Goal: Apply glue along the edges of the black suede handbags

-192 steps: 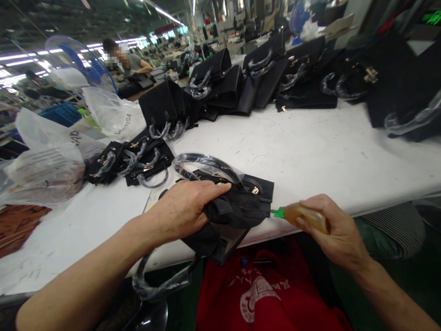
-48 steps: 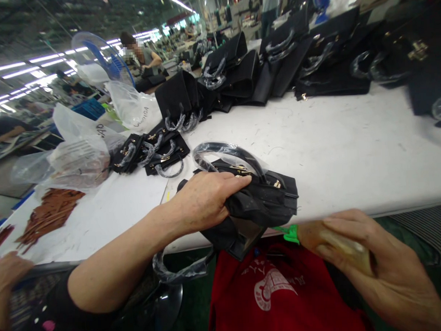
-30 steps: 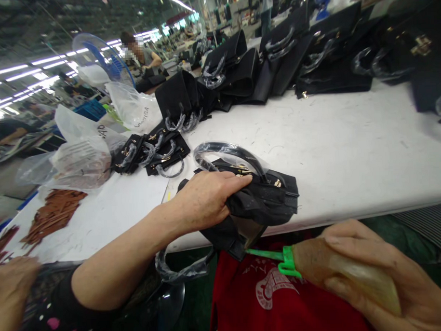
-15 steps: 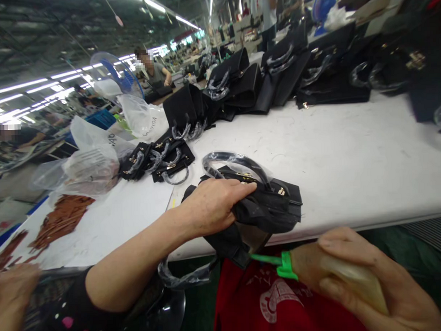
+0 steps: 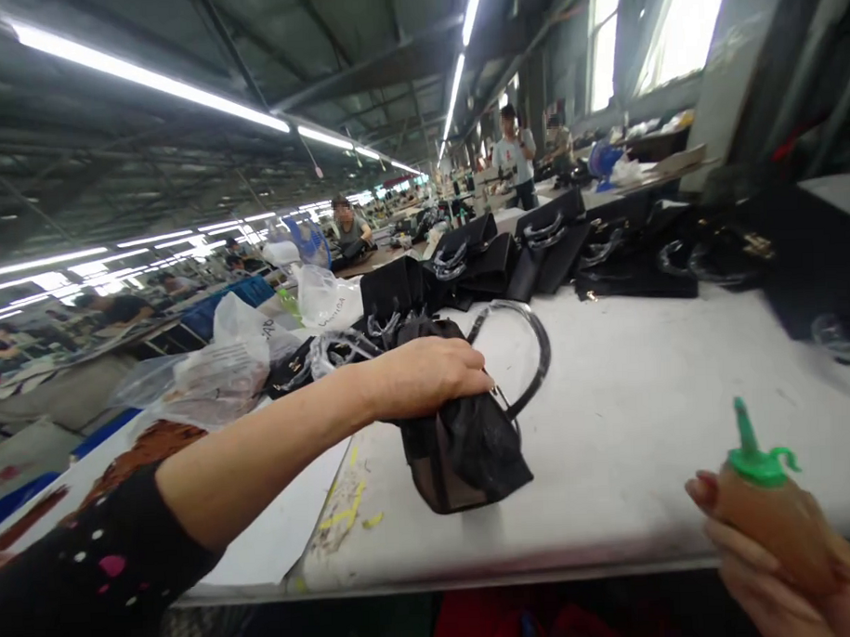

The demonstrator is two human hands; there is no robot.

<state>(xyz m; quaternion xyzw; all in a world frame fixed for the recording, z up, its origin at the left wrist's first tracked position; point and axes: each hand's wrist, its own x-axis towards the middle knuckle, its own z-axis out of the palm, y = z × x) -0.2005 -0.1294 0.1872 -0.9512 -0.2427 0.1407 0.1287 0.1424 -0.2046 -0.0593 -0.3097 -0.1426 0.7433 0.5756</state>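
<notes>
My left hand (image 5: 431, 374) grips the top of a black handbag (image 5: 464, 456) over the white table. The bag's lower end points toward me, and a plastic-wrapped handle (image 5: 538, 352) loops out to its right. At the right, my right hand (image 5: 754, 567) is wrapped round a squeeze bottle (image 5: 773, 520) of amber liquid. Its green nozzle (image 5: 746, 428) points up, with the small cap hanging open at its side. Bottle and bag are well apart.
Black handbags (image 5: 479, 256) with wrapped handles line the table's back edge. Clear plastic bags (image 5: 224, 363) and brown strips (image 5: 151, 449) lie at the left. Yellow tape (image 5: 348, 512) marks the white table (image 5: 612, 479). Farther off are a blue fan (image 5: 303, 244) and people (image 5: 513, 157).
My left hand has lifted and turned the handbag, carrying it away from the front edge. My right hand has drawn the bottle right, away from the bag, and tipped its nozzle upward. The view has tilted up.
</notes>
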